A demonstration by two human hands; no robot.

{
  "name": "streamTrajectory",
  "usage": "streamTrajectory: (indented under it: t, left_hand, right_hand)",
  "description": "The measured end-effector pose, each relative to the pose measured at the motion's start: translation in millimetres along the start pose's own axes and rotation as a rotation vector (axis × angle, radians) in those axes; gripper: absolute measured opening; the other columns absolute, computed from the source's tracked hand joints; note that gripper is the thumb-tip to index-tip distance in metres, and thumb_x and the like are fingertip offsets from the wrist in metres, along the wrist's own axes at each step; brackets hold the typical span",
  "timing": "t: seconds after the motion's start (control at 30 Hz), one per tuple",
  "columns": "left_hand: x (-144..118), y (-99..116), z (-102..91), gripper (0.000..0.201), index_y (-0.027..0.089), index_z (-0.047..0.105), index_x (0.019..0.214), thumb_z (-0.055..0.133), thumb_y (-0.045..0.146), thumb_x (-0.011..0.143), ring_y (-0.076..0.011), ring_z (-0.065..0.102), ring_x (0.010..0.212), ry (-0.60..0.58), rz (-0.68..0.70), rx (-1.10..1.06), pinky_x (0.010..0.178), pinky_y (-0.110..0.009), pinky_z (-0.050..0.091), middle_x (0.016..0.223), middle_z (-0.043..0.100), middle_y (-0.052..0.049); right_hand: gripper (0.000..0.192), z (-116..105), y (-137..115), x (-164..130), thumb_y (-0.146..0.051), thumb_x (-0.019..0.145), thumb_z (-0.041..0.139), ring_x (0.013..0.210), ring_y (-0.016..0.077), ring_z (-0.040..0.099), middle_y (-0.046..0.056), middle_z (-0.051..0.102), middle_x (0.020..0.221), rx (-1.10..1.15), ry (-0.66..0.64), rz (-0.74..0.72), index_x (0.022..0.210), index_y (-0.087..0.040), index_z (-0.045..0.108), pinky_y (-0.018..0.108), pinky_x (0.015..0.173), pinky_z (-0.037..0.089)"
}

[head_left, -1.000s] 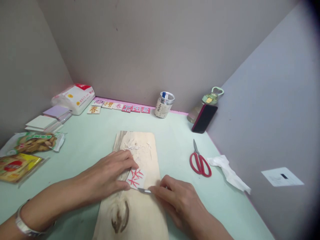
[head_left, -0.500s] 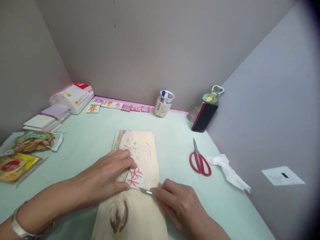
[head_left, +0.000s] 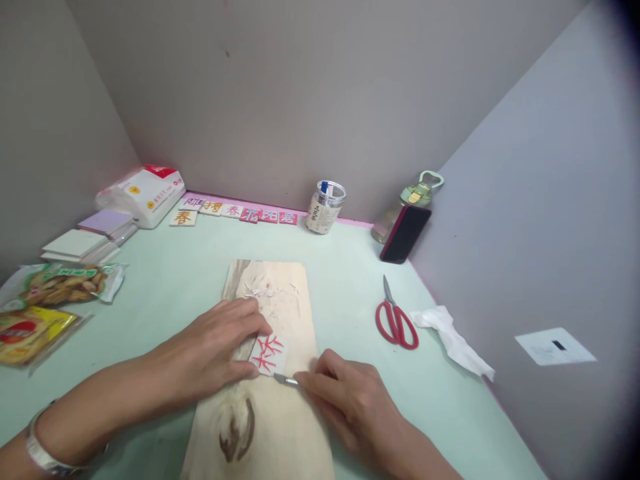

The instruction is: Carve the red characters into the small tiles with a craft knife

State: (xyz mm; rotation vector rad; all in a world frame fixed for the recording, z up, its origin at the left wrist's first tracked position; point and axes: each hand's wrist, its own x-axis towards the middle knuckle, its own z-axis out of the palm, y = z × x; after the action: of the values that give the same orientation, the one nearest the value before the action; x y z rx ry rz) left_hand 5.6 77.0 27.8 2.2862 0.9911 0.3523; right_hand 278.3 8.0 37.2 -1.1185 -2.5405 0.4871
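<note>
A small white square tile with a red character (head_left: 271, 353) lies on a pale wooden board (head_left: 280, 427) at the table's centre. My left hand (head_left: 217, 347) presses flat on the tile's left edge and holds it against the board. My right hand (head_left: 345, 400) grips a small metal carving knife (head_left: 285, 380), its blade tip touching the tile's lower right corner. White shavings (head_left: 265, 291) lie scattered on the far end of the board.
Red scissors (head_left: 396, 321) and a crumpled tissue (head_left: 450, 337) lie right of the board. A jar (head_left: 325, 208), a phone (head_left: 405, 233) leaning on a bottle (head_left: 417, 197), a row of finished tiles (head_left: 235, 213), blank tiles (head_left: 83, 243), snack packets (head_left: 65, 283) and a tissue pack (head_left: 145, 193) ring the table.
The knife tip has shifted slightly along the tile's lower edge while my left hand kept the tile in place. The view drifted a little.
</note>
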Motion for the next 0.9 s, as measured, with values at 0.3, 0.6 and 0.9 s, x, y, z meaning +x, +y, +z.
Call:
streamTrajectory:
  t: [0.3,0.6,0.9]
  left_hand:
    - [2,0,-1.1,0.036,0.026,0.059,0.109,0.075,0.013,0.080,-0.0186,0.051,0.103,0.001,0.032,0.000,0.089,-0.027,0.036,0.103,0.056,0.003]
    - [4,2,-1.7,0.035,0.025,0.058,0.106,0.075,0.010,0.078,-0.0173,0.051,0.102,-0.001,0.019,-0.012,0.089,-0.026,0.035,0.101,0.055,0.005]
    - [1,-8,1.9,0.033,0.027,0.060,0.108,0.076,0.018,0.080,-0.0182,0.053,0.102,0.016,0.012,-0.038,0.088,-0.027,0.039,0.103,0.056,0.004]
  right_hand:
    - [0.029,-1,3,-3,-0.019,0.103,0.042,0.066,0.0146,0.055,0.004,0.060,0.088,0.009,-0.002,-0.006,0.117,-0.021,0.067,0.026,0.059,0.038]
    - [0.028,-3,3,5,-0.019,0.103,0.042,0.065,0.0137,0.054,0.003,0.058,0.086,0.047,-0.022,-0.010,0.108,-0.019,0.069,0.026,0.059,0.036]
    - [0.026,0,6,7,-0.020,0.104,0.043,0.067,0.0129,0.055,0.002,0.059,0.087,0.014,-0.028,-0.026,0.107,-0.021,0.069,0.025,0.061,0.037]
